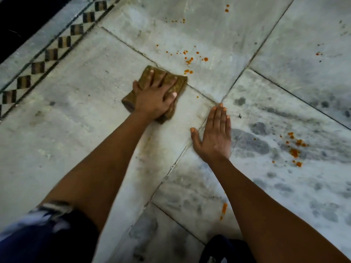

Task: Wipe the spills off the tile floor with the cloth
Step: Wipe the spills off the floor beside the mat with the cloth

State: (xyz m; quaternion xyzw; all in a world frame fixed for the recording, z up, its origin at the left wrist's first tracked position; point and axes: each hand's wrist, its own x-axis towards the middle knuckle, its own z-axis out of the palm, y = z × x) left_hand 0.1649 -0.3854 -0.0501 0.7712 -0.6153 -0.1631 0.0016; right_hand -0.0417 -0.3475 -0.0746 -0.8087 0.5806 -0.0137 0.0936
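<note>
Item: cloth (171,86) — brown, folded into a thick pad, lying flat on the tile floor (76,130) just left of where four tile joints meet. My left hand (154,100) rests on top of it, fingers spread and pressing down, thumb along the pad's near edge; I judge this a flat press rather than a clenched hold.

Item: right hand (213,137) — palm down on the bare tile near the joint, fingers straight and together, holding nothing. It serves as my brace.

Item: nearest spills (190,60) — orange drops scattered just beyond the cloth's far right corner, the closest almost touching it. Smaller specks trail further up the same tile.

Item: second spill patch (294,150) — orange blots well to the right of my right hand, on the mottled grey tile.

Item: orange streak (224,207) — close to me, beside my right forearm.

Item: patterned border (51,54) — dark checked strip at far left, no orange marks that I can see on it.

Handling note, as I judge it: keep the palm's weight over the leading edge, push the pad forward and right through the nearest drops in one stroke, then drag back so the orange gathers under the cloth instead of smearing outward. Turn to a fresh face of the fold before the right-hand patch.
</note>
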